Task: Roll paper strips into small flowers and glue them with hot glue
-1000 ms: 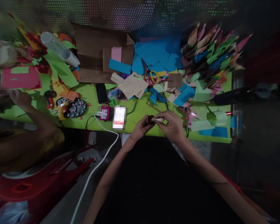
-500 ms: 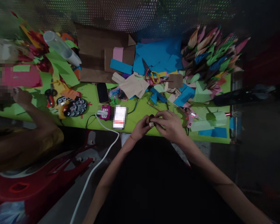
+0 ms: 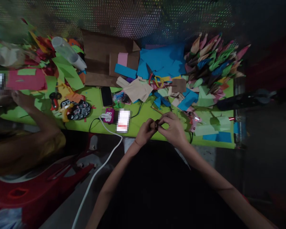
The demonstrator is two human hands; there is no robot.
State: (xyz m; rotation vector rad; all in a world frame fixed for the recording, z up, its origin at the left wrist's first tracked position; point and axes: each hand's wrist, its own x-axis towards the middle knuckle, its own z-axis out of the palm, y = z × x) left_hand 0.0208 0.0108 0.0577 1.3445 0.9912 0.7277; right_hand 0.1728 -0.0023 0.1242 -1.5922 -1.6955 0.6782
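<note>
Between my two hands, just over the front edge of the green-covered table point(image 3: 95, 125), is a small brown rolled piece point(image 3: 154, 125), which looks like paper. My left hand point(image 3: 146, 131) is closed around its left side. At its right end, the thumb and fingertips of my right hand point(image 3: 173, 127) pinch the dark brown edge. A pencil-like stick point(image 3: 156, 110) lies just beyond my fingers. To the right of my right hand rests a pink glue gun point(image 3: 194, 122). Loose paper scraps point(image 3: 166, 101) in blue, beige and brown are spread behind.
Red-and-yellow scissors point(image 3: 157, 80) lie on blue sheets point(image 3: 162, 60). Rolled paper cones point(image 3: 212, 57) are heaped at the back right. Left of my hands are a lit phone point(image 3: 123, 121), a dark phone point(image 3: 106, 96), a purple box point(image 3: 109, 115) and a white cable point(image 3: 92, 181). A co-worker's arm point(image 3: 41, 117) reaches in at left.
The brown piece has turned in my fingers; its pale end no longer faces me. My right fingertips have shifted to its edge. The whole view has moved slightly.
</note>
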